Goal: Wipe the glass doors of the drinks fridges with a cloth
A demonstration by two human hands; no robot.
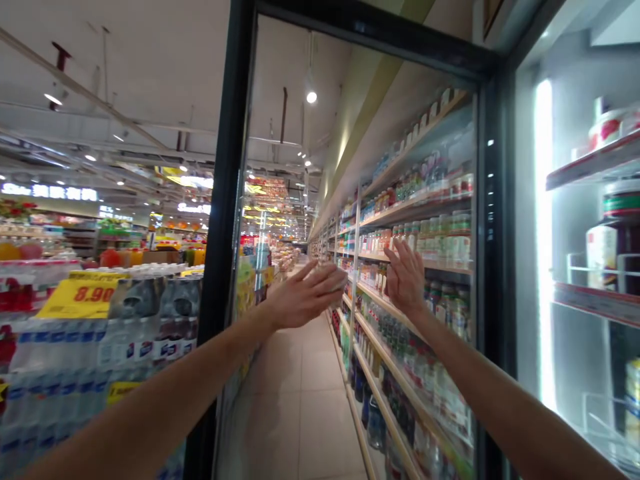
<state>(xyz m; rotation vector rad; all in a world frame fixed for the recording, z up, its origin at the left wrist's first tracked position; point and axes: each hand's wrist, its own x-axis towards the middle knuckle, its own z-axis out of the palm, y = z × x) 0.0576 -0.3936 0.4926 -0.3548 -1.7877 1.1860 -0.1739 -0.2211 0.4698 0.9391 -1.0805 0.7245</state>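
A glass door (295, 373) in a black frame stands swung open in front of me, with shelves of bottles showing through or mirrored in its pane. My left hand (307, 297) reaches toward the middle of the pane, its fingers stretched out to the right. A pale, blurred patch lies at its fingertips; whether that is a thing or a reflection I cannot tell. Farther right, my right hand (406, 279) is raised with fingers extended upward, palm toward the glass, and nothing visible in it. Whether either hand touches the pane is unclear.
At the right, a lit refrigerated cabinet (545, 240) holds bottles, among them a dark bottle (623, 233) with a white label. Stacked packs of water bottles (60, 353) stand on the left, under a yellow price sign (83, 295). Tiled floor (280, 413) runs ahead.
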